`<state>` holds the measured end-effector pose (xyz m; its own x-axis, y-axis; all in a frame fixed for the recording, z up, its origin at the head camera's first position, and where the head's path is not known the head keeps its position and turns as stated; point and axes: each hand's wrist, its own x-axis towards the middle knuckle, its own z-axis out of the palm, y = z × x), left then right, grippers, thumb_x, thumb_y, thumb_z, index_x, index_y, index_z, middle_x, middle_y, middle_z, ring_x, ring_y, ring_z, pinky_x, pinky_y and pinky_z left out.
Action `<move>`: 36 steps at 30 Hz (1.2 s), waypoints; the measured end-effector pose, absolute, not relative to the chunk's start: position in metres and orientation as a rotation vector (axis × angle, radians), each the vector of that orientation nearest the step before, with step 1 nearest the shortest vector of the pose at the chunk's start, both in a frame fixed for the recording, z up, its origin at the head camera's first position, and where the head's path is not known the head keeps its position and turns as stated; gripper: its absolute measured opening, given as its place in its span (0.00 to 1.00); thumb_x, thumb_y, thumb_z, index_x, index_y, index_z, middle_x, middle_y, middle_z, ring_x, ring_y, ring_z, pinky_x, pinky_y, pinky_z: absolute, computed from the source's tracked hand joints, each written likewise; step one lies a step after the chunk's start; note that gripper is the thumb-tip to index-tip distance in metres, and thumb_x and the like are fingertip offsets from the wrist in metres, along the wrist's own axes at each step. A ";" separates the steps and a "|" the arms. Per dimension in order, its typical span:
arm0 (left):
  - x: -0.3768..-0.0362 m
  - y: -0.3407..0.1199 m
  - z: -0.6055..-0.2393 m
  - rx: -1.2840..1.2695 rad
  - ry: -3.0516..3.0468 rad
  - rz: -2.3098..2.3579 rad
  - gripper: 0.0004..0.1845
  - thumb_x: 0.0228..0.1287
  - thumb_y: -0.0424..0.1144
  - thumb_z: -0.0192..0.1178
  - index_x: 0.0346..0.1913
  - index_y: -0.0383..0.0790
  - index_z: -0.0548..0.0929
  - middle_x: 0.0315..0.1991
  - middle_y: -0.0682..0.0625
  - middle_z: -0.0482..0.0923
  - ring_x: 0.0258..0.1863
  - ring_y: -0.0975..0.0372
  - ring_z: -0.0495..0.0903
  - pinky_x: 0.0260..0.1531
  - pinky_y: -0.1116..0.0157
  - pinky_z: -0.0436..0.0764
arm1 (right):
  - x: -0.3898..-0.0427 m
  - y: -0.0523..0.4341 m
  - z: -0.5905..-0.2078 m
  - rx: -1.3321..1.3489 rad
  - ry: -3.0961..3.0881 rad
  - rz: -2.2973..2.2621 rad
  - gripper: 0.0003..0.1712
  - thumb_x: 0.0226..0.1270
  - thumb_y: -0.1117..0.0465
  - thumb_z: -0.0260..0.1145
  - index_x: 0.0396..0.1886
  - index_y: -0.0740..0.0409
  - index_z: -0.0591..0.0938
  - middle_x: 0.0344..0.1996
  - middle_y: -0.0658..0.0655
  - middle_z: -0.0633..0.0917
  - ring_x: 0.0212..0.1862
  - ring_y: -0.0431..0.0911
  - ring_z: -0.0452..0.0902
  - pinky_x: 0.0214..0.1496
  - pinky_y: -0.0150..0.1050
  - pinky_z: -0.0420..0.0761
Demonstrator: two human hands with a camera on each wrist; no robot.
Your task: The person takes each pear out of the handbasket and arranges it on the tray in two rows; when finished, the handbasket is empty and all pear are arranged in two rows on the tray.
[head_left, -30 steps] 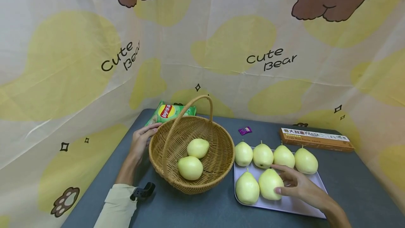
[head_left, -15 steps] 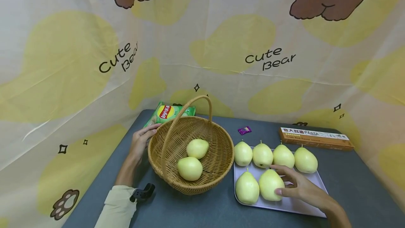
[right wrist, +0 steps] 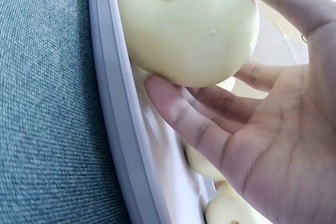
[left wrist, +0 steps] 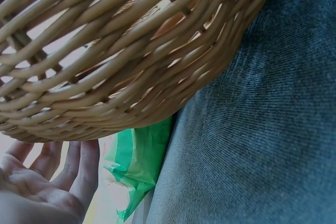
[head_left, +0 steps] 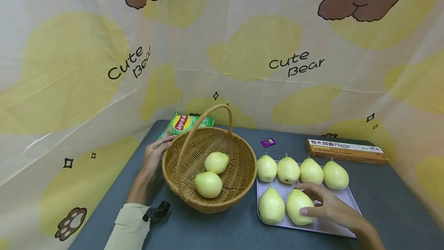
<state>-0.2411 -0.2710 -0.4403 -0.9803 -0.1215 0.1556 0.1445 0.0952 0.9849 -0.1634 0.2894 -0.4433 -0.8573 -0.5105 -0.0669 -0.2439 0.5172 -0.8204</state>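
Right hand (head_left: 327, 206) now cupping the front pear (head_left: 299, 211), seemingly drawn slightly nearer the tray's (head_left: 341, 202) front edge.

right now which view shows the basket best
The head view: the whole basket with handle and two pears inside. The left wrist view shows only its woven underside up close; the right wrist view shows none of it.

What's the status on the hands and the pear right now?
Right hand grips front pear on the tray. Left hand rests open against basket rim. Two pears in basket, five more on tray. Basket handle arches over opening.
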 end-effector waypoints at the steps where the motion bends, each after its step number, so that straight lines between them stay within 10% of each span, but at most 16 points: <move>1: -0.241 -0.271 -0.440 -0.020 -2.172 -1.988 0.21 0.81 0.45 0.58 0.67 0.37 0.85 0.59 0.51 0.85 0.51 0.63 0.86 0.41 0.66 0.90 | -0.163 0.290 -0.443 -0.651 2.454 -1.263 0.35 0.73 0.59 0.72 0.75 0.60 0.72 0.64 0.60 0.79 0.60 0.36 0.76 0.57 0.36 0.79; 36: -0.241 -0.270 -0.441 -0.013 -2.169 -1.992 0.21 0.81 0.46 0.58 0.66 0.39 0.85 0.55 0.51 0.86 0.50 0.61 0.86 0.40 0.66 0.90 | -0.162 0.296 -0.449 -0.758 2.284 -1.409 0.33 0.73 0.68 0.68 0.75 0.64 0.71 0.62 0.65 0.79 0.58 0.39 0.79 0.53 0.35 0.83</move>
<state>-0.2414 -0.2705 -0.4410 -0.9806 -0.1262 0.1500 0.1387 0.0937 0.9859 -0.1622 0.2962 -0.4491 -0.7952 -0.6061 -0.0171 -0.2565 0.3618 -0.8963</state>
